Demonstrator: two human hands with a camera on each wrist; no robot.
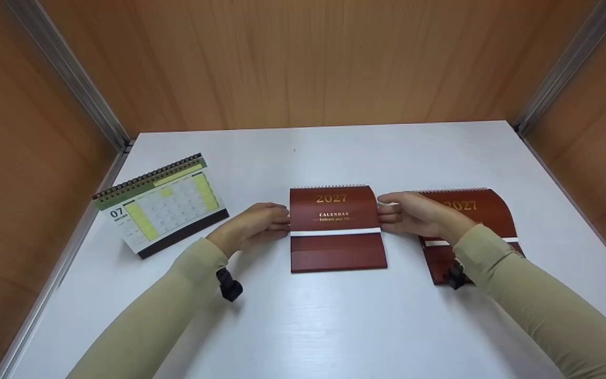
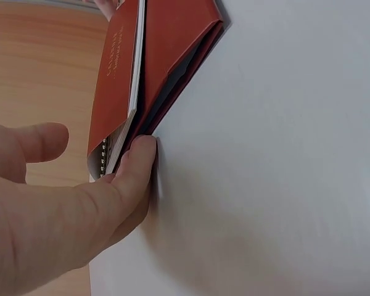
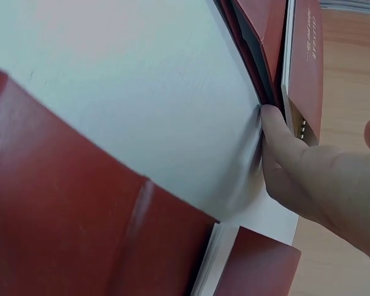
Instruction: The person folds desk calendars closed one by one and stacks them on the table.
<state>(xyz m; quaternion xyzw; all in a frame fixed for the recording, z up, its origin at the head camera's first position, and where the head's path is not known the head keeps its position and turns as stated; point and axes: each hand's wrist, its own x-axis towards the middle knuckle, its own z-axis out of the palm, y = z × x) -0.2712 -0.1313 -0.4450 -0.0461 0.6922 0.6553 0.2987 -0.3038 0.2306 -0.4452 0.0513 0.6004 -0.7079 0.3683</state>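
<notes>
A dark red desk calendar [image 1: 334,252] marked 2027 in gold stands in the middle of the white table, its cover folded over the spiral-bound pages. At its left side, my left hand [image 1: 259,223] touches the edge with extended fingers. In the left wrist view the fingertips [image 2: 143,148] meet the calendar's side low down, thumb held away. My right hand [image 1: 408,213] touches the opposite side, also with fairly straight fingers. The right wrist view shows those fingertips [image 3: 272,117] against the lower side edge.
A second red 2027 calendar [image 1: 497,210] stands at the right, partly covered by my right hand and forearm. To the left, an angled spiral desk calendar [image 1: 166,202] shows month 07 in green and yellow. Wooden panels [image 1: 303,63] border the table at back and sides.
</notes>
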